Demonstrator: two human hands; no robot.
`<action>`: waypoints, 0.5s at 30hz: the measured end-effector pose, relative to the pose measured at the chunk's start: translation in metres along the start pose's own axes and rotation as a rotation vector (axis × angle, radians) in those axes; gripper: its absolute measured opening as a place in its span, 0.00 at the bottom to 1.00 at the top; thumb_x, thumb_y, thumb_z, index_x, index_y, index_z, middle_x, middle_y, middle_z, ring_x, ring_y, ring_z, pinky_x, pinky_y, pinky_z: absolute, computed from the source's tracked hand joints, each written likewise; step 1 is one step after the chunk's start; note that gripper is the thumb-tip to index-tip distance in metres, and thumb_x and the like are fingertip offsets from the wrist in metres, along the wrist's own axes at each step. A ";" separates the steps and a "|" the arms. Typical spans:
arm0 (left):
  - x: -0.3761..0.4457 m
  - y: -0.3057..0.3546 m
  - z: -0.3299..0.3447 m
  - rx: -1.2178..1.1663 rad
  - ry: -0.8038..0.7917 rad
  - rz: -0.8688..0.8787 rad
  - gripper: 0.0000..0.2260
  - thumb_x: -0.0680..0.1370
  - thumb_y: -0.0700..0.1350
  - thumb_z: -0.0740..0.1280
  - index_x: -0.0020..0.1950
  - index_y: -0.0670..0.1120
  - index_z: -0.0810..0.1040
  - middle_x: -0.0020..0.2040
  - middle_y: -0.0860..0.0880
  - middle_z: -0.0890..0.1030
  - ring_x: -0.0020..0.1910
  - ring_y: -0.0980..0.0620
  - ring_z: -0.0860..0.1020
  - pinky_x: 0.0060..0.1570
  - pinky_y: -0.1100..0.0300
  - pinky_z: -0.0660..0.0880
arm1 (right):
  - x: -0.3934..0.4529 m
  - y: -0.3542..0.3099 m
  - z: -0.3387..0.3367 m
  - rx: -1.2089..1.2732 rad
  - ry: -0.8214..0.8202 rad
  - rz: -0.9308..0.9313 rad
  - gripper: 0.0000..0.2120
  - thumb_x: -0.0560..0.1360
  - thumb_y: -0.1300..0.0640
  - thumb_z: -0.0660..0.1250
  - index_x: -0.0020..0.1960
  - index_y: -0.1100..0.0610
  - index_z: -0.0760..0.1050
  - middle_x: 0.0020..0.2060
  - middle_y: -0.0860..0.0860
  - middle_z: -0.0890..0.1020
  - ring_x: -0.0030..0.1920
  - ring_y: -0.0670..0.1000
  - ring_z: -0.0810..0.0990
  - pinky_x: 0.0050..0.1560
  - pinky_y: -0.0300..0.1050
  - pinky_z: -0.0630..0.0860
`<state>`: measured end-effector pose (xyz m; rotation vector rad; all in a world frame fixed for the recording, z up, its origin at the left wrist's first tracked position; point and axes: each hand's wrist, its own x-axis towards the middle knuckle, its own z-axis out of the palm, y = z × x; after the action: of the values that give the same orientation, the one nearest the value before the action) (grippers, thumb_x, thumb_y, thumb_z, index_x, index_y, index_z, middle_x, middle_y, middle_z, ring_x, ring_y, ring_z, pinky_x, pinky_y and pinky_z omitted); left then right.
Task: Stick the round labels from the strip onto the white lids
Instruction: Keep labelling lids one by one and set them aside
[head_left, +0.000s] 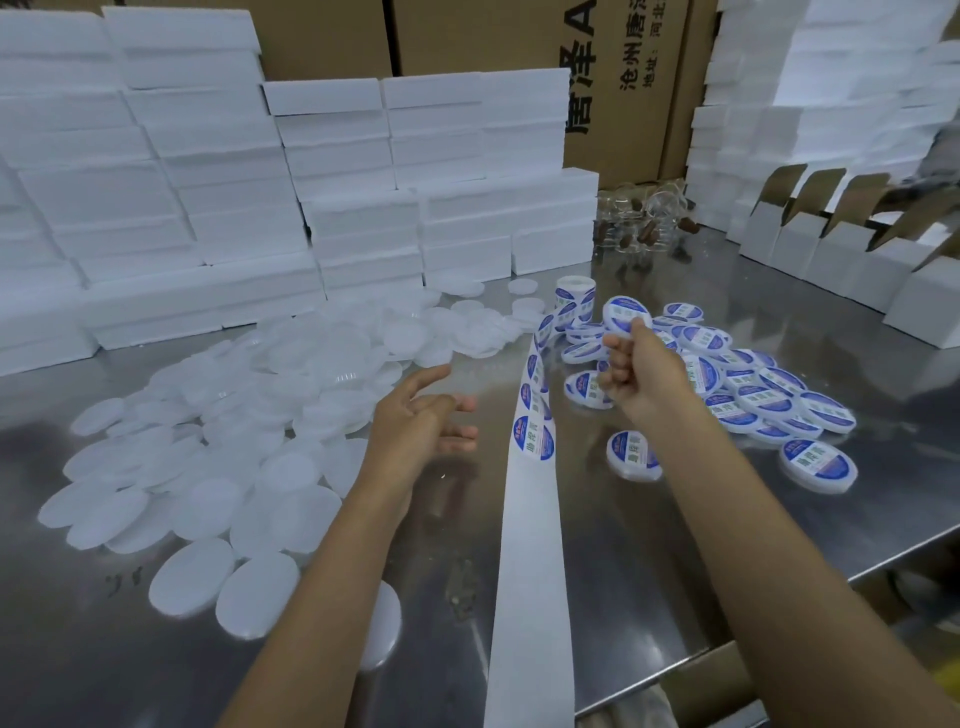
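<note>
Foam boxes (156, 171): white, stacked in tiers along the far left and back of the steel table (597, 530).
Plain lids (249, 415): white, unlabelled, spread in a loose overlapping heap across the left half of the table.
Left hand (421, 421): held above the table just right of the plain lids, palm turned inward, fingers loosely extended and grasping nothing.
Label strip (530, 519): white backing paper running from the near edge up the middle between the two forearms, with blue-and-white round labels (534, 439) on its farther part, leading to the roll (574, 293) that stands upright beyond.
Right hand (636, 364): raised, fingers curled, pinching a labelled lid (626, 312) at its lower edge, label facing the camera.
Labelled lids (753, 389): piled on the right of the strip, under and past the right hand.
Cartons (831, 244): small white ones, flaps open, lined along the far right.
</note>
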<state>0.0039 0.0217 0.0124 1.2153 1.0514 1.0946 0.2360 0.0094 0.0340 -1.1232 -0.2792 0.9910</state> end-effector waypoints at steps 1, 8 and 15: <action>0.001 0.000 0.000 0.003 0.005 -0.004 0.15 0.81 0.37 0.65 0.66 0.50 0.78 0.45 0.46 0.87 0.36 0.47 0.84 0.40 0.54 0.84 | 0.008 -0.007 -0.004 0.023 -0.008 0.032 0.20 0.85 0.50 0.55 0.42 0.61 0.74 0.25 0.49 0.67 0.18 0.43 0.59 0.19 0.34 0.64; 0.003 -0.001 -0.002 0.018 0.036 -0.013 0.12 0.81 0.37 0.64 0.59 0.52 0.79 0.43 0.46 0.87 0.34 0.48 0.84 0.35 0.57 0.83 | 0.034 -0.026 -0.020 0.023 -0.057 0.146 0.18 0.86 0.55 0.51 0.50 0.65 0.74 0.18 0.48 0.65 0.18 0.44 0.58 0.18 0.34 0.61; 0.003 0.003 -0.009 -0.074 0.111 0.016 0.13 0.82 0.34 0.59 0.59 0.45 0.80 0.42 0.43 0.85 0.32 0.48 0.82 0.33 0.56 0.82 | 0.001 -0.009 0.000 -0.454 -0.121 -0.001 0.13 0.82 0.58 0.58 0.44 0.61 0.78 0.26 0.51 0.71 0.25 0.47 0.64 0.23 0.38 0.66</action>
<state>-0.0046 0.0264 0.0144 1.1162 1.0767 1.2150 0.2413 0.0092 0.0412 -1.4734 -0.6249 1.0236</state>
